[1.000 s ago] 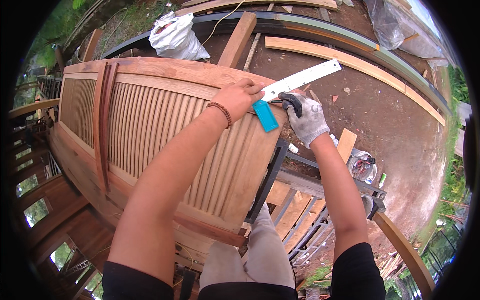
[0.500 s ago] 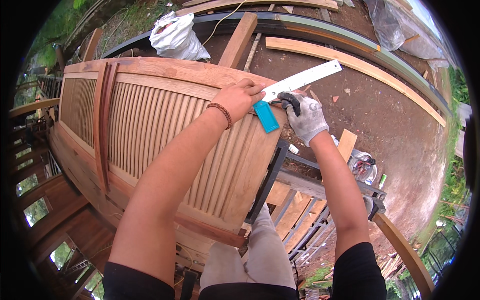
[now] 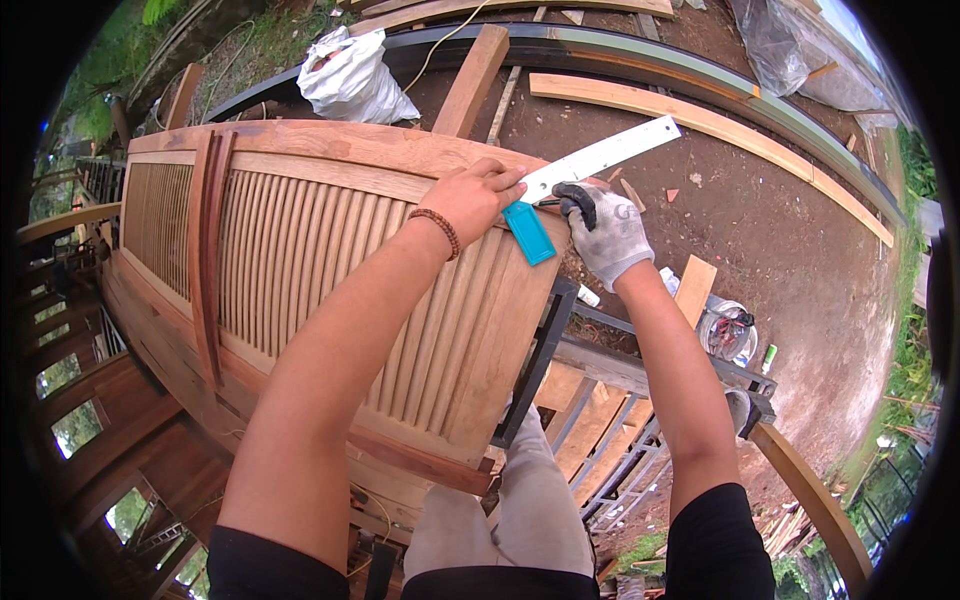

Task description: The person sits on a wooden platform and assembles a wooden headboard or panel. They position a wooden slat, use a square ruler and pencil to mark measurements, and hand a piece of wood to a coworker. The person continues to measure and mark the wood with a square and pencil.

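Where the panel's far right corner lies, toward 1 o'clock from the middle of view: one measuring square with white metal blade [image 3: 610,155] and turquoise handle [image 3: 530,233], blade pointing to 2 o'clock beyond the edge, handle to 5 o'clock over the wood. Panel [image 3: 505,300]: pale reddish-brown, framed, filled with narrow wooden slats. Left hand [image 3: 470,195]: bare, beaded brown bracelet, fingers close together over the square's joint; thumb hidden, so gripping or merely pressing cannot be told. Right hand [image 3: 605,235]: in a grey-and-black work glove, at about 3 o'clock from the left, fingers pinched narrow on a slim dark pen-like tool [image 3: 548,203], its point by the inner angle of the square. Two dark reddish wooden strips [image 3: 205,260] lie across the panel at 9 o'clock; white bulging sack [image 3: 357,75] on the ground, 11 o'clock. Progress, as judged: slats fitted, square set, tool brought up to it; no drawn line discernible, so marking counts as outstanding or just begun. Obscured: tool's far end, inside the glove; slats beneath the left forearm; contents of the pale bucket [image 3: 728,335], 3 o'clock, indistinct.
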{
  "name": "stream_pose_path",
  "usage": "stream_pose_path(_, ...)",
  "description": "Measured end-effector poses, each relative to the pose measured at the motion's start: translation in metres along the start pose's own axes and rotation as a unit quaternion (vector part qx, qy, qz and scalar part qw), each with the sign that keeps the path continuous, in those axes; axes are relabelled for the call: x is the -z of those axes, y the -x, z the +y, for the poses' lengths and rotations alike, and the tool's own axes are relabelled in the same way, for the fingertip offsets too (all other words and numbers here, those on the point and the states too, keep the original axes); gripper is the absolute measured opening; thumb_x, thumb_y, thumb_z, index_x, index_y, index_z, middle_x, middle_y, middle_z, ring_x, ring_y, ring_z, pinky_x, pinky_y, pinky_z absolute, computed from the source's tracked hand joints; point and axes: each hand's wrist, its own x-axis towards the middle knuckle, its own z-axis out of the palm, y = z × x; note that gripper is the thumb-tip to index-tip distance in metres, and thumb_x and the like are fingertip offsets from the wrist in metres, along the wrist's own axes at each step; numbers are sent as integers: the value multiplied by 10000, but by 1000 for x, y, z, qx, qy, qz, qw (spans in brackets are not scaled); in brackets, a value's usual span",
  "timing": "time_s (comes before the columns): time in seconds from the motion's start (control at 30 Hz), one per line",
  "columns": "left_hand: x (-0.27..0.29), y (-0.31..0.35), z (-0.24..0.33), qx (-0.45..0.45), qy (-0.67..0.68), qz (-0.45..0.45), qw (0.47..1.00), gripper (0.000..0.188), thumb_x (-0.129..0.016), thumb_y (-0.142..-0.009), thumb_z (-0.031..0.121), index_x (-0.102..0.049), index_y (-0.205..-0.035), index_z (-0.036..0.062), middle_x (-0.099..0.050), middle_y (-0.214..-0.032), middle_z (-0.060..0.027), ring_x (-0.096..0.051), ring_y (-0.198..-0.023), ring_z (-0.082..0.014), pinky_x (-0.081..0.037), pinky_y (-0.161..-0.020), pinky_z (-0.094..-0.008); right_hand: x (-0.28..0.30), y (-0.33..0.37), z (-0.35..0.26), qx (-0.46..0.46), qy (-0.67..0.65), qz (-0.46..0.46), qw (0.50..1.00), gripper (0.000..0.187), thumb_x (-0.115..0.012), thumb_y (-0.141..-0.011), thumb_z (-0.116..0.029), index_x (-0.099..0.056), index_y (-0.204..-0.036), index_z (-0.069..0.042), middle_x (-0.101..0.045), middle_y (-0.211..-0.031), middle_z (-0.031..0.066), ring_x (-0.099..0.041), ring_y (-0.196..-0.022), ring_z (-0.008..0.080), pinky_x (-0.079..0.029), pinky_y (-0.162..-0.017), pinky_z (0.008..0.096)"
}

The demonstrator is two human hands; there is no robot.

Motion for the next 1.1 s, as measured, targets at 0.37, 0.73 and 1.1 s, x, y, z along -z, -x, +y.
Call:
stream_pose_path(0.37, 4, 1, 3, 13, 6, -13, 1000, 517, -708, -769, 161, -606, -1275, 128, -534, -1384, 16, -502, -1217, -187, -479, -992, -320, -7, -6, -1, -16, 12, 21, 1000, 175, -543, -896, -189, -680, -945, -93, -674, -945, 167, -641, -903, 348, -524, -801, 451)
stream_pose_path(0.73, 7, -1, 4, 13, -4, -27, 1000, 526, -716, -779, 193, -595, -1286, 130, -517, -1401, 14, -491, -1231, -185, -478, -991, -325, -9, -5, 7, -59, -28, 39, 997, 194, -540, -903, -193, -698, -964, -99, -677, -967, 162, -646, -896, 355, -520, -807, 449)
stream_pose_path(1.1, 7, 0, 2, 13, 0, -38, 999, 532, -721, -778, 180, -592, -1292, 131, -516, -1402, 13, -485, -1237, -189, -468, -1006, -328, -6, -5, -2, -65, -14, -3, 998, 204, -537, -904, -213, -694, -981, -107, -680, -951, 165, -651, -885, 351, -525, -801, 443)
